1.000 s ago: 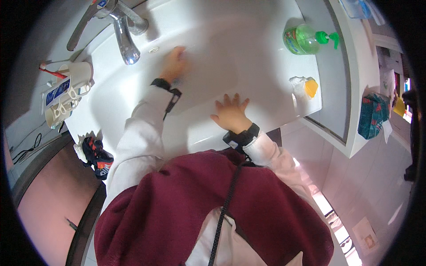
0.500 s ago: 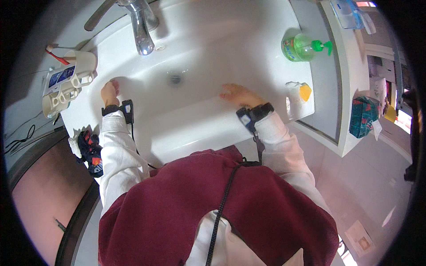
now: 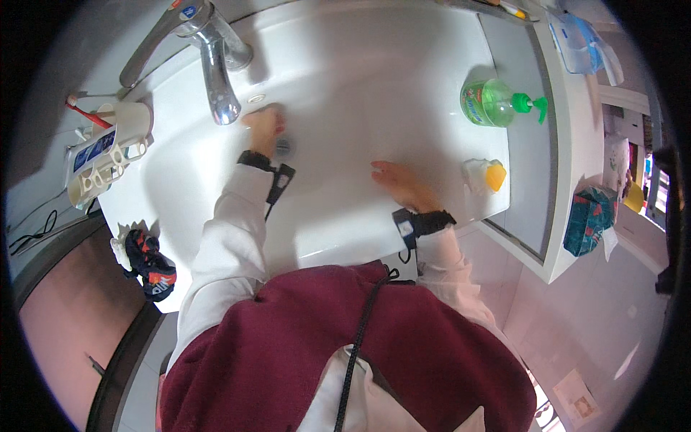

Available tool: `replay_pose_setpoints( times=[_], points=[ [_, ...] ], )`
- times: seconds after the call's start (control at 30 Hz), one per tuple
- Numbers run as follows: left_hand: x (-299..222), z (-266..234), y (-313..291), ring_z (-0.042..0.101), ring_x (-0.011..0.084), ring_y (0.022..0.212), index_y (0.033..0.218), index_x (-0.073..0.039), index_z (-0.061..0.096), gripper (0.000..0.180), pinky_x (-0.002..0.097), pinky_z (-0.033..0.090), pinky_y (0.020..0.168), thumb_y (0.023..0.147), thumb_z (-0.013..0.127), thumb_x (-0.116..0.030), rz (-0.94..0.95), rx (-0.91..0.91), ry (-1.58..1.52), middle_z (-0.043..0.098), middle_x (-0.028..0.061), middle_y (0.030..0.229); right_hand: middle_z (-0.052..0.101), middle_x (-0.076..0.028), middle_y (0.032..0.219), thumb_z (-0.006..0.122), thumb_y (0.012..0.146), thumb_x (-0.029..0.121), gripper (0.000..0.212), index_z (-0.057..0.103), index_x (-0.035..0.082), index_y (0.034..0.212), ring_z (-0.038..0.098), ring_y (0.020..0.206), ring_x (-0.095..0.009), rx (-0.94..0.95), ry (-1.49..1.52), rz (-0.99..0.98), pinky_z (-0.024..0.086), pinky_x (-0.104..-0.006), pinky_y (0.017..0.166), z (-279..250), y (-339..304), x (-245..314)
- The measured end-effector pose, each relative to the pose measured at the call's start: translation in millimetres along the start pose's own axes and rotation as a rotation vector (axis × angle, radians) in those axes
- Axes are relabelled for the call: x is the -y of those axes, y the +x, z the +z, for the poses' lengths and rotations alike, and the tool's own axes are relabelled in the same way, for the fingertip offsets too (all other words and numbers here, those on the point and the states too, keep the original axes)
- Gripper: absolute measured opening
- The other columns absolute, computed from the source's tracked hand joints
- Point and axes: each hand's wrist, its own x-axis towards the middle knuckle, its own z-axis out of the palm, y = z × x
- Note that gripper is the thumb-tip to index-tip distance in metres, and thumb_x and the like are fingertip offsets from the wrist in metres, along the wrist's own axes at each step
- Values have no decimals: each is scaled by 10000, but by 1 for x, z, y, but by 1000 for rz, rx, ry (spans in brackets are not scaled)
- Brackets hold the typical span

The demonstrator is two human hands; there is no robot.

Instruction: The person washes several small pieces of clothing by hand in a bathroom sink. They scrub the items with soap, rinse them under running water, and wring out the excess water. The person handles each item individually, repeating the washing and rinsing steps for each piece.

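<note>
One drain (image 3: 283, 150) lies beside the left hand (image 3: 264, 124), whose grip I cannot tell; one sink (image 3: 338, 209) is under the unclenched right hand (image 3: 407, 190).

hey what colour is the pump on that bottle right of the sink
Bright green; the pump shows best in the head view.

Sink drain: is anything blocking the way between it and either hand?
Nothing visible. The left hand appears right beside the drain; between the drain and the right hand only bare white sink shows.

From the wearer's head, one fisheye looks down over the maroon top (image 3: 317, 313) into the nearby white sink (image 3: 338, 209)
</note>
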Motion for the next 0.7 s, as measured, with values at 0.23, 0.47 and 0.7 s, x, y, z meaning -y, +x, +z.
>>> replay_pose_setpoints(
  times=[0.23, 0.47, 0.7],
  points=[
    [10, 80, -18, 527, 171, 680, 898, 0, 368, 253, 286, 440, 609, 704, 530, -17, 233, 144, 394, 510, 84, 822, 542, -101, 1132, 447, 880, 410, 449, 501, 74, 1173, 515, 1014, -226, -28, 142, -48, 391, -303, 864, 9, -2, -9],
    [-1, 103, -44, 424, 251, 1081, 1219, -78, 383, 592, 328, 373, 861, 657, 468, 87, 936, 430, 467, 463, 120, 1141, 564, -68, 1044, 487, 885, 322, 392, 472, 63, 1180, 519, 948, -148, -31, 335, -118, 405, -265, 818, 24, 18, -37],
    [-9, -4, -23, 352, 262, 1204, 1257, -123, 375, 522, 445, 285, 978, 747, 479, -86, 692, 427, 1229, 403, 72, 1281, 493, -166, 1157, 495, 870, 309, 481, 396, 23, 1244, 515, 990, -229, -123, 282, 42, 415, -298, 838, 19, 26, -34]
  ],
)
